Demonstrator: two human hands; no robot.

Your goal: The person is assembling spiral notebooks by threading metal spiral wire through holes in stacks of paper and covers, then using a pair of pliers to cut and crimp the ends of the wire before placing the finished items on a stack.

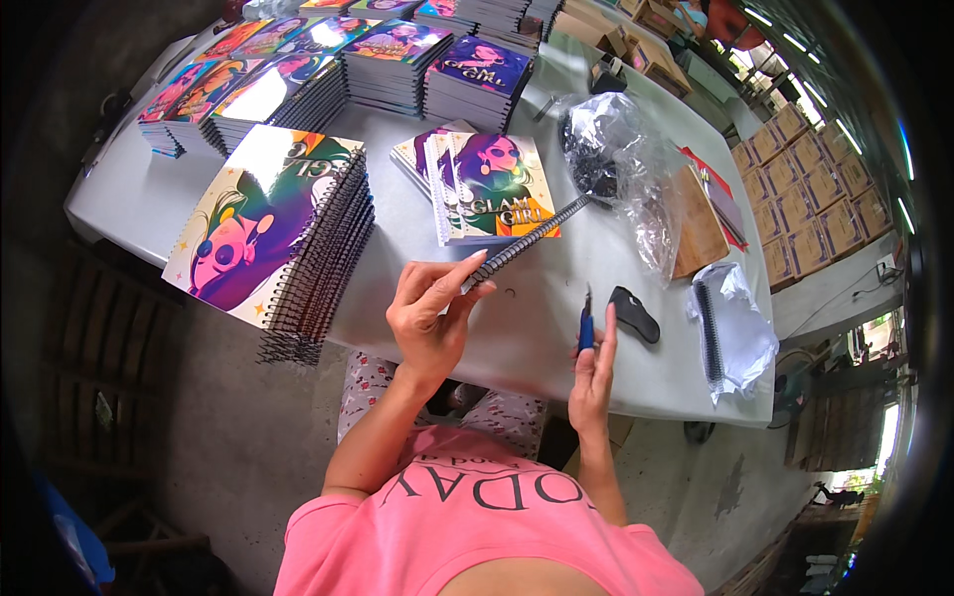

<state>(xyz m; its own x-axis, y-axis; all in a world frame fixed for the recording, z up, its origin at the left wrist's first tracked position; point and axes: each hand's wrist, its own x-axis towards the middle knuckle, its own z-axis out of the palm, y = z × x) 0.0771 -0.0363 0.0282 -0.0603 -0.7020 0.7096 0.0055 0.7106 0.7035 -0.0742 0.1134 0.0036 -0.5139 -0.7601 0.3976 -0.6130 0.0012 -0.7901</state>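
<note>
My left hand (429,316) pinches one end of a black spiral binding coil (539,234) between thumb and fingers. The coil slants up and right across a small stack of notebooks (499,164) with punched left edges. In my right hand (590,389) is a blue-handled tool with a pointed metal tip, probably pliers (586,330), held upright. Its jaws are too small to make out. A dark, rounded object (634,315) lies on the table just right of the tool. To my left stands a tall stack of notebooks bound with black coils (288,223).
Several piles of notebooks (393,60) line the back of the white table (397,288). A clear plastic bag (636,149) with black contents sits back right, beside a brown board (701,223). Crumpled white paper (745,338) lies near the right edge. Cartons (810,189) are stacked beyond.
</note>
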